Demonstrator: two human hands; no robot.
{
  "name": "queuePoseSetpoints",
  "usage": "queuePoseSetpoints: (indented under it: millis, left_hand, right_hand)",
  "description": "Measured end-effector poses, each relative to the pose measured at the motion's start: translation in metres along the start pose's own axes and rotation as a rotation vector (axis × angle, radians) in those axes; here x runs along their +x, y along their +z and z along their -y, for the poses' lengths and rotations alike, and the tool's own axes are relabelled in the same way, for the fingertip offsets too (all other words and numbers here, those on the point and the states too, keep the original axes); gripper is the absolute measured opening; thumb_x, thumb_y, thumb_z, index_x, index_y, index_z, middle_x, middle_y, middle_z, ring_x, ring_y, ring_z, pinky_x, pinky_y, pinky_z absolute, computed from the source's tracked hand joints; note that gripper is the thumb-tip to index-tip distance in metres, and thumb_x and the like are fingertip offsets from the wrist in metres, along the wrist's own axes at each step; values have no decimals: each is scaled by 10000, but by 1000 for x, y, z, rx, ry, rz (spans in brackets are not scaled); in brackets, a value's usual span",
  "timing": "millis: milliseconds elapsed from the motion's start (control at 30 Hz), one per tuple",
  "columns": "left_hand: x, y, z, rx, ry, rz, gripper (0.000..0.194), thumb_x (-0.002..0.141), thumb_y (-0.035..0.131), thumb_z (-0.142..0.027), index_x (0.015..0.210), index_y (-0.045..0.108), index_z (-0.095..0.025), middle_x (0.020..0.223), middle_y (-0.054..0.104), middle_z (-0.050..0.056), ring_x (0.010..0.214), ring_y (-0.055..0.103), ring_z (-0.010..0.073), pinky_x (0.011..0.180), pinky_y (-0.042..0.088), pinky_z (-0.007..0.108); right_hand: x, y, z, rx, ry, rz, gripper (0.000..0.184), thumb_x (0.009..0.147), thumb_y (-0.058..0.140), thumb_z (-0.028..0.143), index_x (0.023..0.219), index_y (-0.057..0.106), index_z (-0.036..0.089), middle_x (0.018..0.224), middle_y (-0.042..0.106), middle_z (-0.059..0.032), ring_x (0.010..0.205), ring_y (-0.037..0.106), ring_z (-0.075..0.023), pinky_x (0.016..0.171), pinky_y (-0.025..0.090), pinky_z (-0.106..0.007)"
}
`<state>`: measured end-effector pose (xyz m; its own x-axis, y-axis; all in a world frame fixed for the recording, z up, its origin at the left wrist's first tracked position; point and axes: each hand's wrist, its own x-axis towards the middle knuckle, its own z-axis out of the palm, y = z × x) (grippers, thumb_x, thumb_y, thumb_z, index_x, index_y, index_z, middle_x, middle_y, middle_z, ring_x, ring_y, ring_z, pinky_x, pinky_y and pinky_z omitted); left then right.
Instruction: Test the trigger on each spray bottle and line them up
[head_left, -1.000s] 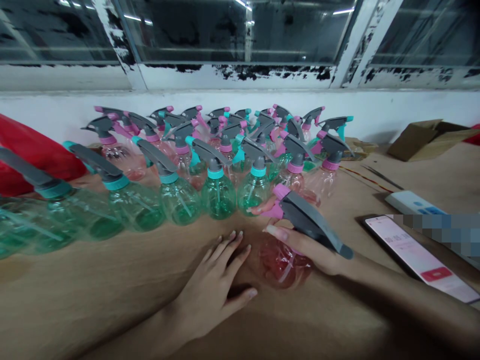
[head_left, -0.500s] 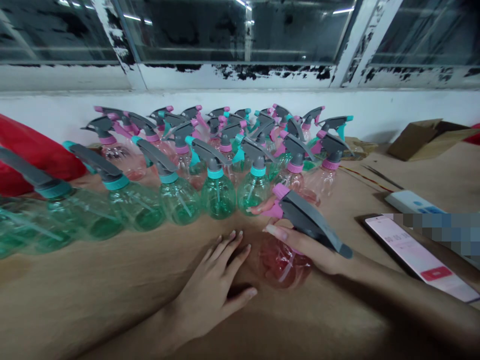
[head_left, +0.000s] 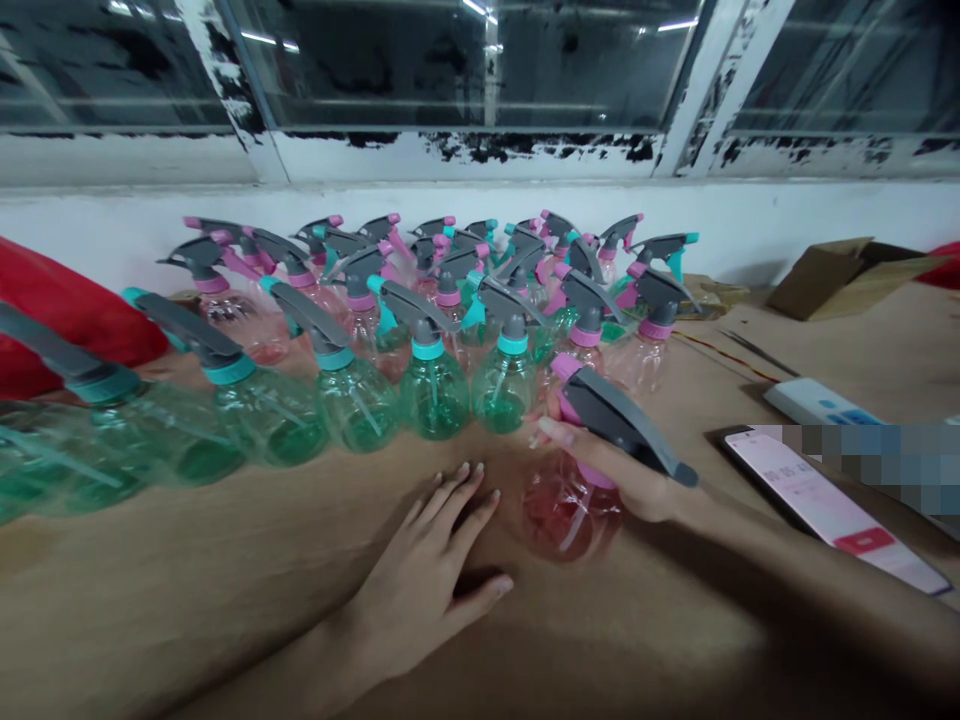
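My right hand [head_left: 611, 460] is wrapped round the neck and trigger of a pink spray bottle [head_left: 570, 510], whose grey head with a pink nozzle points forward and left. The bottle is clear pink plastic with a dip tube inside. My left hand [head_left: 431, 565] lies flat on the tabletop [head_left: 247, 580] to the left of that bottle, fingers spread, holding nothing. Just beyond my hands stands a row of green spray bottles [head_left: 435, 395] with turquoise collars and grey heads. Behind them several pink spray bottles [head_left: 360, 315] are crowded together with more green ones.
To the right lie a phone [head_left: 832, 510] with a lit screen, a white-and-blue device [head_left: 817, 400] and tweezers [head_left: 757, 352]. An open cardboard box [head_left: 840, 280] sits by the wall at the back right. Red material [head_left: 67, 310] bulges in at the left.
My right hand has shifted slightly, and the trigger now sits closer in under the bottle's head. The left hand has stayed in place. The view has moved a little.
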<state>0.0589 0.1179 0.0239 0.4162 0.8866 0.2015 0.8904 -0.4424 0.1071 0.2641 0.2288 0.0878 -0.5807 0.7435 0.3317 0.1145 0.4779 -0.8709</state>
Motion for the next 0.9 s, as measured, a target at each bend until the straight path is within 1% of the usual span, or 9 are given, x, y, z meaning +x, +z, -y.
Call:
queuePoseSetpoints:
  millis: [100,267,400,500,567,667,733,800,900]
  left_hand:
    - [0,0,0,0,6,4,597,896,481,-512,1365,381,-157,1471,287,126,1335,268,286,1035,314,471]
    - [1,0,0,6,5,6,598,894,478,-520,1359,391,-154,1465,298,133,1330,278,290,1026,323,479]
    - [1,-1,0,-2,-3,9,600,890,483,-523,1355,398,-152,1462,306,132,1326,288,290,1024,328,471]
    - [1,-2,-1,-10,-8,1,600,889,481,-529,1358,395,-165,1461,312,119,1324,296,284,1033,319,461]
    - [1,-2,-1,-11,-13,1,595,891,480,-525,1362,391,-172,1461,314,113,1324,296,281,1037,314,455]
    - [0,-2,-1,0,-12,9,595,894,478,-522,1363,390,-167,1461,312,118,1328,288,282,1041,307,458]
    - [0,0,0,11,-6,10,600,895,468,-531,1363,390,-163,1458,316,124,1324,292,285,1037,310,465]
    - [-1,1,0,18,-7,3,606,896,460,-540,1367,383,-167,1455,320,125,1317,304,287,1031,316,470]
    - [0,1,1,32,-12,-3,600,900,459,-532,1374,371,-177,1462,310,118,1313,309,288,1024,324,474]
  right_hand:
    - [0,0,-5,4,7,65,186,873,495,402,887,576,236,677,565,11,654,572,-164,710,470,-341]
    - [-2,2,-2,19,32,171,327,874,457,458,1049,633,244,712,630,-10,687,605,-185,687,501,-337]
    - [-4,0,4,17,43,165,361,863,488,464,1123,619,249,797,658,-20,740,617,-188,746,512,-350]
    - [-3,-1,10,14,62,139,326,850,520,453,1085,640,261,827,667,-25,838,628,-206,788,514,-352]
    - [-2,0,14,31,43,114,298,835,552,433,1062,642,261,902,672,-33,899,625,-209,815,511,-341]
    - [-1,-1,19,32,12,81,337,797,613,405,1096,609,249,1025,644,-43,815,626,-181,765,527,-325]
    - [-3,-2,19,-17,33,72,355,787,621,422,1089,610,236,924,642,-31,673,595,-151,662,526,-311]
    - [-5,-3,16,-78,59,79,326,794,608,435,1039,629,221,728,605,7,563,535,-128,567,491,-290]
    - [-9,-3,7,-144,30,68,239,783,619,424,875,639,204,549,505,50,513,482,-122,510,442,-272]
